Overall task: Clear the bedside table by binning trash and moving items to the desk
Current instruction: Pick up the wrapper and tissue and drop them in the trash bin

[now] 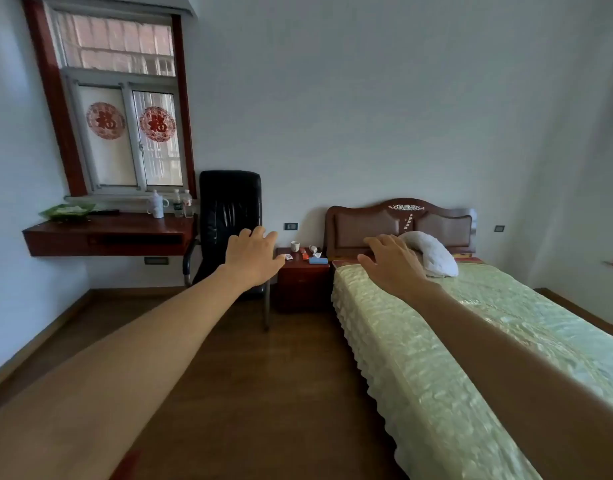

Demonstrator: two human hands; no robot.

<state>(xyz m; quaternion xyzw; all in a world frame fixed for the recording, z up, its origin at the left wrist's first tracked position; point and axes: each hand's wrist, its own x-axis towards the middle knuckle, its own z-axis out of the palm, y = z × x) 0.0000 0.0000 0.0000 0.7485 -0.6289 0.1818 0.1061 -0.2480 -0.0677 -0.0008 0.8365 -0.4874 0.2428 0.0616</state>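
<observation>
Head view — left hand (254, 255), right hand (392, 260), fingers spread

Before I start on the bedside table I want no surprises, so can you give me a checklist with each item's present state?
1. Both hands free: ok. The left hand and right hand are outstretched, fingers spread, holding nothing.
2. Items on the bedside table visible: ok. A white cup, a blue box and small scraps sit on top.
3. Desk has bare room: ok, in the middle.
4. Path along the floor: ok, though the black chair stands between desk and table.
5. Bin located: cannot tell, none in view.
</observation>
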